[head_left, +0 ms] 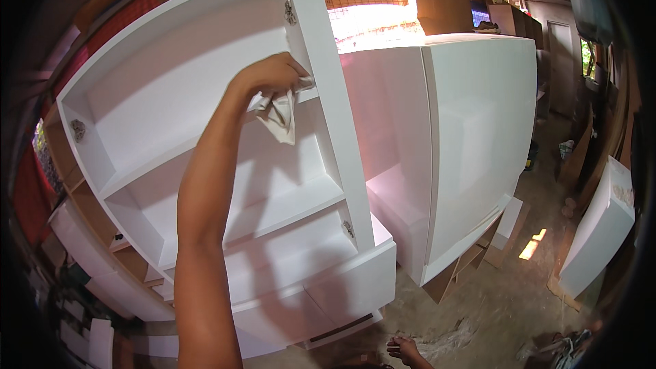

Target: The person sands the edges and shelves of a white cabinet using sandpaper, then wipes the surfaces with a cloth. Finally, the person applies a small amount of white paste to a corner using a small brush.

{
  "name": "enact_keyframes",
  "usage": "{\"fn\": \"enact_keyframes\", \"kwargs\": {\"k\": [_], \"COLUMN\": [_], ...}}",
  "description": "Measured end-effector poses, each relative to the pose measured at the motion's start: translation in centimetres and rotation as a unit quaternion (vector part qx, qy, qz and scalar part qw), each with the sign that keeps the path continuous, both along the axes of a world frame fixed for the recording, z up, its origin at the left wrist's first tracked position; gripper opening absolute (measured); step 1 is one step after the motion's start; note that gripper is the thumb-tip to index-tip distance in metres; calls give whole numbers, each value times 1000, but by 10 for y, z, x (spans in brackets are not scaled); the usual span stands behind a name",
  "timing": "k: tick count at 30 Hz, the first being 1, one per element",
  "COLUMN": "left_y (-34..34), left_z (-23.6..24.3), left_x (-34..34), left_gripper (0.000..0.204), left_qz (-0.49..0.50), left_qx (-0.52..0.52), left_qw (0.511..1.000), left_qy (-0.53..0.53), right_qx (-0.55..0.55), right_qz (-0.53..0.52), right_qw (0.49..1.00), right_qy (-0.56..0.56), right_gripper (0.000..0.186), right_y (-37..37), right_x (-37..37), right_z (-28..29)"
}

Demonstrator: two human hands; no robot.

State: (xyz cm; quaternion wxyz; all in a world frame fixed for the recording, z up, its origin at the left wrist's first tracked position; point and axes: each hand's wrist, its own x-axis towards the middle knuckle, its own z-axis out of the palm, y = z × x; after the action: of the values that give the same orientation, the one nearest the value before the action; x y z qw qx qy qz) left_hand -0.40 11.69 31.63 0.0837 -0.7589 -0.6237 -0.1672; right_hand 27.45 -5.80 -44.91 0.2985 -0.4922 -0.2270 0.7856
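My left arm reaches up into an open white cabinet (324, 96) with several shelf bays. My left hand (273, 74) is closed on a pale cloth (279, 117), pressing it at the right end of the upper shelf (184, 145), by the side wall. Part of the cloth hangs below the shelf's front edge. Metal hinges, one at the upper right (290, 12) and one on the left side (78, 130), are fixed inside the frame. Low at the bottom edge, my right hand (403, 350) is away from the cabinet, fingers loosely apart, with nothing seen in it.
A second large white cabinet (482, 143) stands close on the right, propped on boards (471, 260) above the concrete floor (506, 301). Farther right a white panel piece (598, 225) leans near stacked boards. Drawer fronts (335, 297) form the cabinet's lower part. Wooden shelving (75, 184) is at the left.
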Motion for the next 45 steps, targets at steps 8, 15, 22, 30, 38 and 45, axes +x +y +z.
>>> {"fn": "enact_keyframes", "kwargs": {"k": [8, 15, 22, 30, 38, 45], "left_y": [22, 28, 36, 51, 44, 54], "left_z": [4, 3, 1, 2, -5, 1], "left_x": [-17, -17, -16, -16, -10, -42], "left_gripper": [33, 38, 33, 44, 26, 42], "left_qz": [61, 72, 70, 106, 84, 19], "left_qx": [35, 19, 12, -131, -101, -37], "left_qw": [998, 997, 997, 967, 971, 997], "left_qy": [6, 32, -41, -194, -198, -59], "right_qx": [9, -13, 8, -16, 3, -15], "right_qz": [-6, -51, -41, -12, -25, -9], "right_qw": [999, 998, 998, 1000, 1000, 1000], "right_qy": [-31, -21, -36, -2, 8, -11], "right_gripper": [40, 40, 44, 43, 37, 33], "right_y": [-11, -8, -9, 5, -2, 2], "right_x": [2, 8, 11, 9, 4, 4], "right_z": [2, -22, -25, -18, -5, -92]}}
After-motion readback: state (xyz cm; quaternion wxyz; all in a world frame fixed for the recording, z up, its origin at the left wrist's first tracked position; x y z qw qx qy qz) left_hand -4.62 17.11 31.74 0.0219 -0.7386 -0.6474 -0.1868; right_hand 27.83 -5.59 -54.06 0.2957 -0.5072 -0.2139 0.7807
